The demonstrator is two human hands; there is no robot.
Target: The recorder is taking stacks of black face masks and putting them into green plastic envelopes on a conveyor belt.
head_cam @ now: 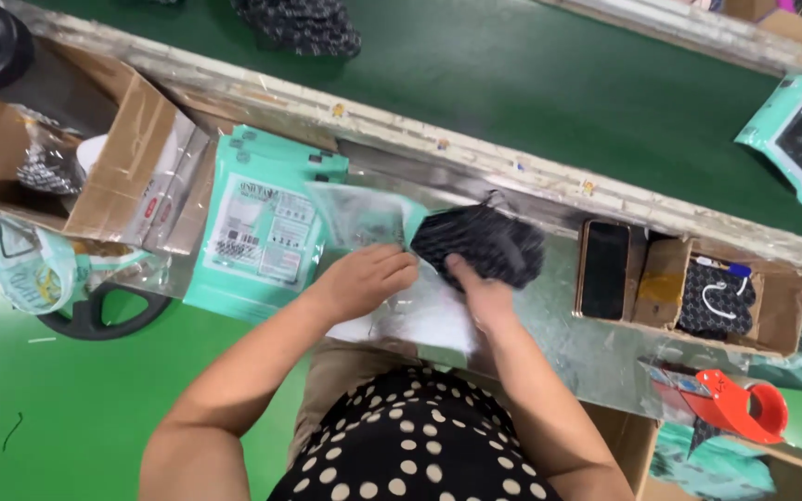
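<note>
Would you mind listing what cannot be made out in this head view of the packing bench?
- Left hand: its fingertips are lost in the glare of the clear bag, so its grip is unclear.
- Black patterned item: motion blur leaves its kind unclear; the right hand covers its near edge.
- Open carton: its contents are shadowed and cut by the left edge.
- Red tape dispenser: its base is hidden behind the bench.
</note>
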